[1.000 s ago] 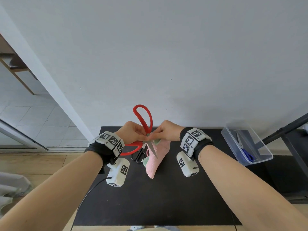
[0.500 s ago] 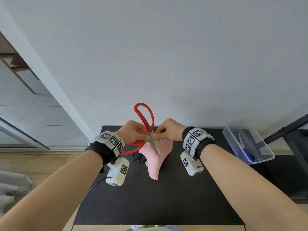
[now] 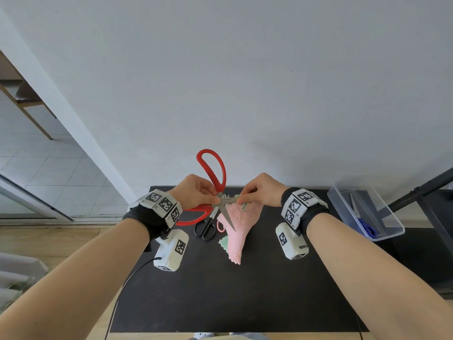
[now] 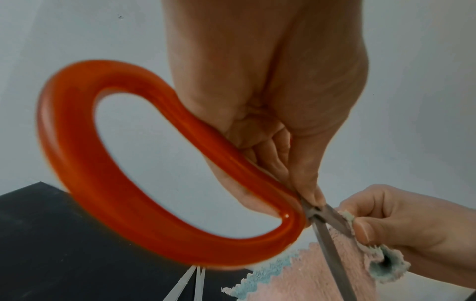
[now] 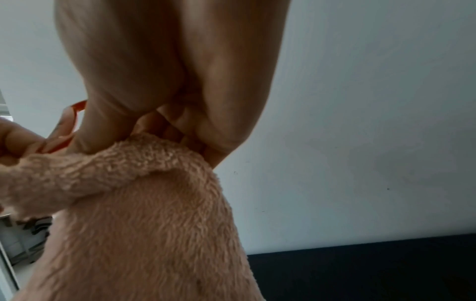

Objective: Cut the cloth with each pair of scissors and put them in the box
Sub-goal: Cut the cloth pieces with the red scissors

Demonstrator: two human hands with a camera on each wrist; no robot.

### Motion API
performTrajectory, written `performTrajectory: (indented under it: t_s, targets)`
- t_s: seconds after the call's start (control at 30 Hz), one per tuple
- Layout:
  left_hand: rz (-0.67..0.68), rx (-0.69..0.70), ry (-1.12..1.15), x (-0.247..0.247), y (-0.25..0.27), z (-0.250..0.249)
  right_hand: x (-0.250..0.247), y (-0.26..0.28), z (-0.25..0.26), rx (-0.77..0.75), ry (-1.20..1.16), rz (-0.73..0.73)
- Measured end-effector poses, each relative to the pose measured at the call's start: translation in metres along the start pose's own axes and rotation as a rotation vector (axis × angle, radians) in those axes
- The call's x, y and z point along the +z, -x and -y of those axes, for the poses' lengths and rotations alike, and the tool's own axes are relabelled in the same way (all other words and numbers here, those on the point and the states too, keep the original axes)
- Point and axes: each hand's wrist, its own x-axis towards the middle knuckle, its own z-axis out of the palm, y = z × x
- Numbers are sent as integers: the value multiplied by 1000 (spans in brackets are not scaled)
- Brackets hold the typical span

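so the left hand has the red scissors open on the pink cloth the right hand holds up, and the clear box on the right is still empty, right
Not quite: the clear box is not empty. The head view shows blue-handled scissors already lying in it. The rest stands: the left hand holds the red scissors open on the pink cloth that the right hand pinches.

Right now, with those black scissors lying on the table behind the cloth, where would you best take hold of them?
Probably by the two handle loops. The black scissors lie flat on the black table with the loops toward the person and the blades pointing away, partly hidden under the red scissors. Come from above on the near side, so the grip stays off the blades and beside the pink cloth.
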Motion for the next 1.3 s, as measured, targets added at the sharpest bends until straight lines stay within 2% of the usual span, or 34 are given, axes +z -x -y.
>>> performTrajectory:
  t_s: [0.33,0.5,0.6,0.8,0.93,1.13,1.3]
  targets:
    - [-33,5,-7,-7,1,-4,-28,7,-6,-3,37,-20]
    - [-28,-43,-63,-16,4,6,-49,13,-14,-11,-81,-122]
    - [10,-33,-84,-8,3,2,-40,10,3,-75,-184,-161]
    - [-16,17,-110,5,-3,-5,1,1,24,-58,-210,-8]
    - [-33,-13,-75,8,-2,1,13,-2,18,-55,-242,-31]
    - [-59,-2,-79,6,1,3,21,-4,18,41,-179,-60]
    - [-51,16,-30,7,3,0,20,0,20,11,-126,9]
